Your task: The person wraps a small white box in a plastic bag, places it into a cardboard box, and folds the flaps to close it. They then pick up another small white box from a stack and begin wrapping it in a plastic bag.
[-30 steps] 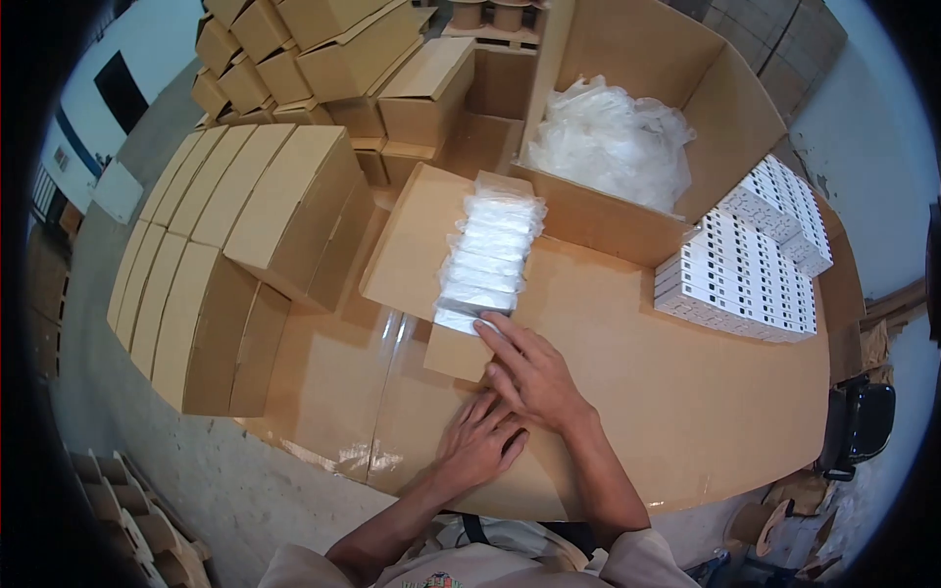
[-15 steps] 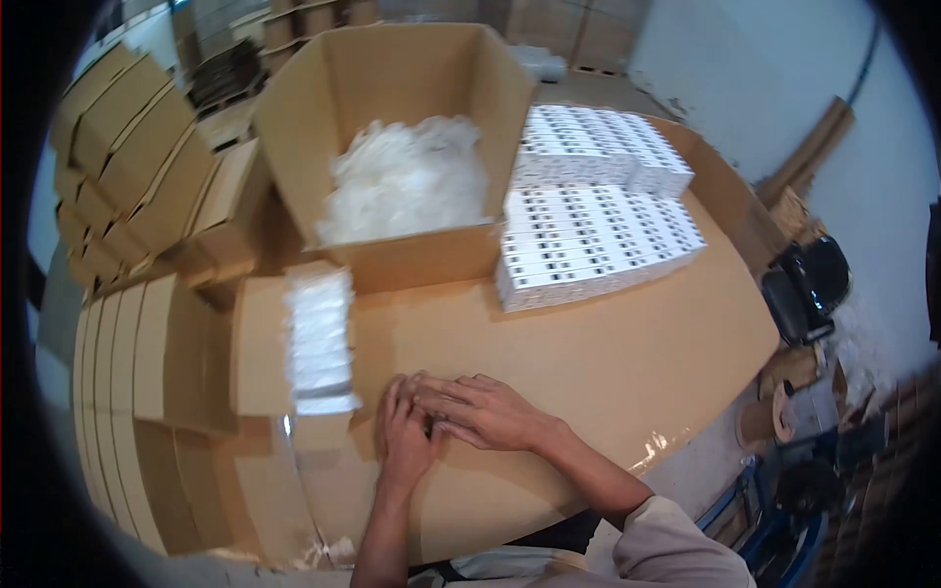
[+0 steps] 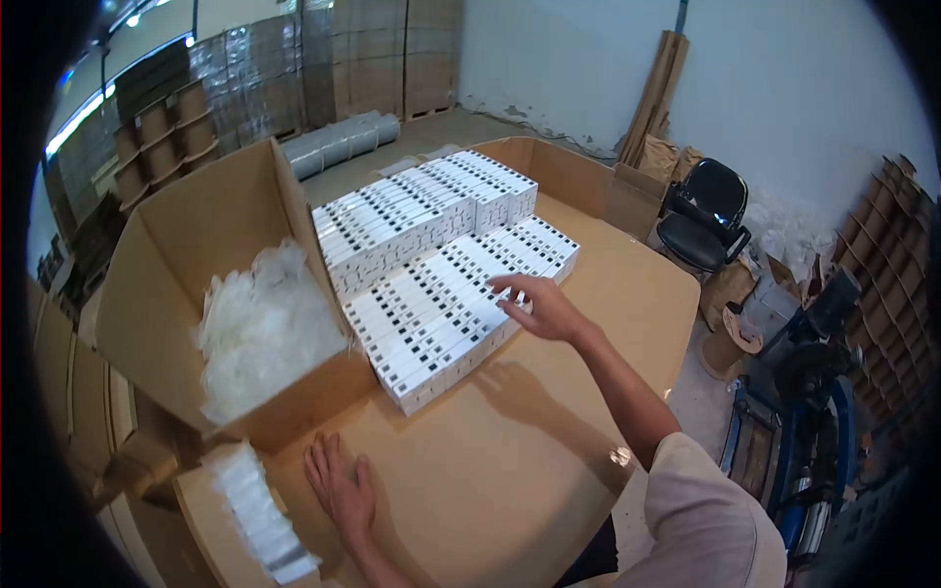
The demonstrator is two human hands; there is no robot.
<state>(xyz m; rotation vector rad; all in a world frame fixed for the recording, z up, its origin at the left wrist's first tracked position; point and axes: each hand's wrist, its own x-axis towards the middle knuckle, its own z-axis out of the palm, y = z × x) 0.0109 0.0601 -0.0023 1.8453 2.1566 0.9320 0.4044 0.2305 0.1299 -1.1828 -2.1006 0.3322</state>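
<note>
A packing warehouse: stacked cardboard boxes point(image 3: 377, 54), cardboard-covered table point(image 3: 549, 441), rows of white cartons point(image 3: 431, 304).

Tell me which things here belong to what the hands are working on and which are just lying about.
In hand: right hand over the stacked white boxes; left hand flat on the cardboard tabletop; open carton of clear bags; row of bagged boxes.
Lying about: black chair; cardboard spool; planks against the wall.
</note>
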